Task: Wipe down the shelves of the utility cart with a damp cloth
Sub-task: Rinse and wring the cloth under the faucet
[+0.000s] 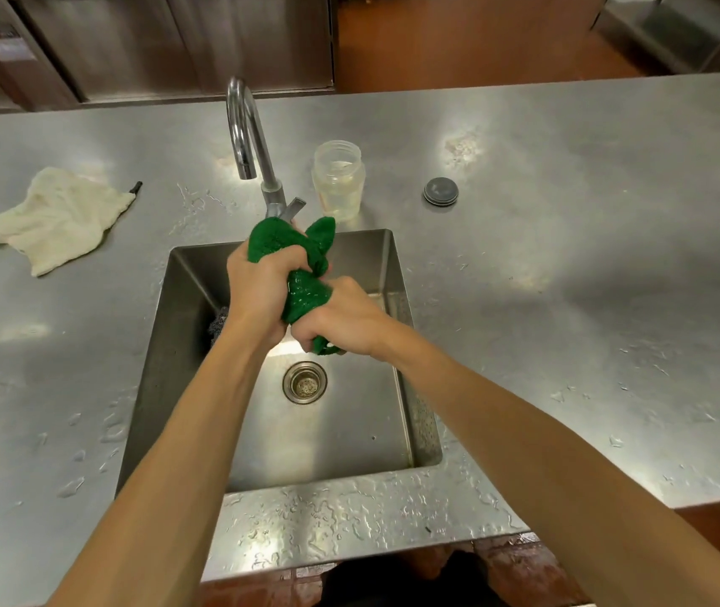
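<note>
Over the sink (183, 273), near its back edge, the left hand (257, 282) and right hand (345, 319) squeezed tight around the wet green cloth (305, 291), so drips fell into the basin.

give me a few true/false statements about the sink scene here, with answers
1. Both hands grip the green cloth above the sink. True: the left hand and the right hand clench it.
2. Water is running from the faucet. False: no stream shows.
3. The clear jar has its lid on. False: it stands open; a grey lid lies apart on the counter.
4. A white cloth lies on the counter left of the sink. True.
5. The counter is dry. False: droplets cover it near the sink.
</note>
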{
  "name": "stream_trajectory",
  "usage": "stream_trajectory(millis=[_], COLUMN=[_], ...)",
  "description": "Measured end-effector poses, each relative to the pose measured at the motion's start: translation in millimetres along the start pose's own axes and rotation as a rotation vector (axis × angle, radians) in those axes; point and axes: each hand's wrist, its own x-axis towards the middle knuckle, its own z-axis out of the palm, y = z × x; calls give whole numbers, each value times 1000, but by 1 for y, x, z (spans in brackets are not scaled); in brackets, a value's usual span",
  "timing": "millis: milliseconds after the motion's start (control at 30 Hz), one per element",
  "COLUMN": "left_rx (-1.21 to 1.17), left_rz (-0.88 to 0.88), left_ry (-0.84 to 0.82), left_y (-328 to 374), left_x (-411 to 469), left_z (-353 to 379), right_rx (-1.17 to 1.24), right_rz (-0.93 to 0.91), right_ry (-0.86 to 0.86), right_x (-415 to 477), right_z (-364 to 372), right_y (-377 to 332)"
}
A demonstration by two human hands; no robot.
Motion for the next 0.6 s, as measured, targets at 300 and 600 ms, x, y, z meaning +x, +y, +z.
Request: stream_trajectory(millis=[300, 600], left_rx=[-166, -140], left_rz=[-168, -475], left_ry=[337, 153], left_y=[-21, -35], left_x=[-1, -5], left_z=[-4, -24], right_rx=[-320, -418], right_rz=[-56, -293], right_ry=[241, 526], right_x=[10, 3], right_z=[5, -1], right_y=[26, 43])
